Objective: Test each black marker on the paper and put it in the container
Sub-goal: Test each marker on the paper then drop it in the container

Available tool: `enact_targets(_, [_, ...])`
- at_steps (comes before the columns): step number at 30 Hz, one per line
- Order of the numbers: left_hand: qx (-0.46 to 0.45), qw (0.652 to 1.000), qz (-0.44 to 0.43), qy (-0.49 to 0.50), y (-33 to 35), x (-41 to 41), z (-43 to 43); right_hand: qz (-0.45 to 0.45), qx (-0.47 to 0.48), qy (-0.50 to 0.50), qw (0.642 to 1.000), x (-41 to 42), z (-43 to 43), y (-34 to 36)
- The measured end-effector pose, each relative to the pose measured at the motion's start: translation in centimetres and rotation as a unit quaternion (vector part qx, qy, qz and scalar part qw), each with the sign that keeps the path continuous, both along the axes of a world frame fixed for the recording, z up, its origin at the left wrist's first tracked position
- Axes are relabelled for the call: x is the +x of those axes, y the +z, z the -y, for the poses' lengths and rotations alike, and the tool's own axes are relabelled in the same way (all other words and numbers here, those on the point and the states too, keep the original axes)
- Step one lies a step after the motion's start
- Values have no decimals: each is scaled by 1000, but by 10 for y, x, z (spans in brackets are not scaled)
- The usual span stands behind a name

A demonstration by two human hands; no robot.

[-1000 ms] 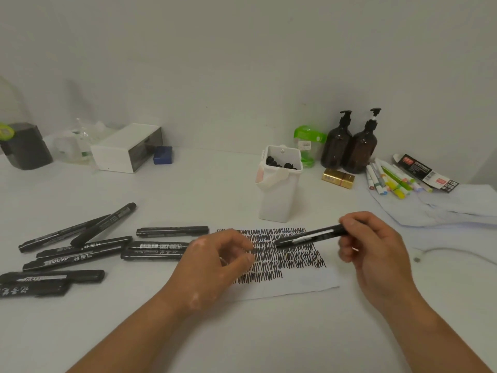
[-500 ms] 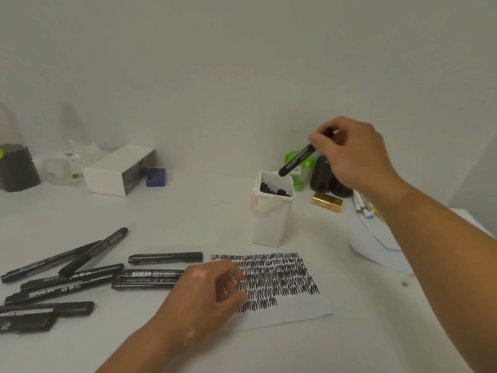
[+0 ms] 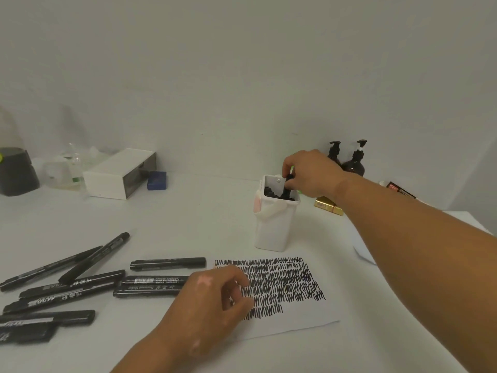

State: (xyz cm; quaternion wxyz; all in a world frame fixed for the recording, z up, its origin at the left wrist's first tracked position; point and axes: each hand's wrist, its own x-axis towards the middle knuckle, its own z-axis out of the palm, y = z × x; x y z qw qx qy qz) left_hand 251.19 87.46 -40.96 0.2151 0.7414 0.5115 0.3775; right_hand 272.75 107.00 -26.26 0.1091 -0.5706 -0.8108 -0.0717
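Observation:
My right hand (image 3: pixel 309 173) reaches over the white container (image 3: pixel 273 224) and pinches a black marker (image 3: pixel 286 187) that stands mostly inside it, among several other marker tops. My left hand (image 3: pixel 212 305) rests with loosely curled fingers on the left edge of the white paper (image 3: pixel 301 313), which is covered in rows of black scribbles; it holds nothing. Several black markers (image 3: pixel 168 263) lie on the table to the left of the paper.
A white box (image 3: pixel 118 173) and a blue block (image 3: pixel 156 180) sit at the back left, beside a dark pot (image 3: pixel 16 172). Two brown pump bottles (image 3: pixel 355 162) and a gold box (image 3: pixel 328 206) stand behind the container. More paper lies at the right.
My right hand carried the marker from above the paper up to the container and lowered it in, tip down. My left hand stayed on the paper's edge.

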Motion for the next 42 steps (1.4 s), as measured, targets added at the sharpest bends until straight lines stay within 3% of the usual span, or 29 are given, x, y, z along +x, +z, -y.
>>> enact_targets(13, [4, 1000, 0, -10, 0, 1, 1, 67, -71, 3, 995, -3, 6, -3])
enact_targets(17, [1, 1000, 2, -10, 1, 1, 1, -37, -15, 24, 999, 7, 19, 11])
enact_targets(23, [-10, 1000, 2, -2, 0, 0, 1, -222, 54, 59, 972, 39, 84, -17])
enact_targets(31, [-6, 1000, -7, 9, 2, 1, 1, -344, -76, 14, 936, 57, 151, -132])
enact_targets(38, [2, 998, -61, 1, 5, 0, 4, -371, -25, 18, 928, 55, 157, -157])
enact_targets(42, [14, 991, -107, 76, 15, -23, 2, -386, -18, 30, 922, 56, 157, -158])
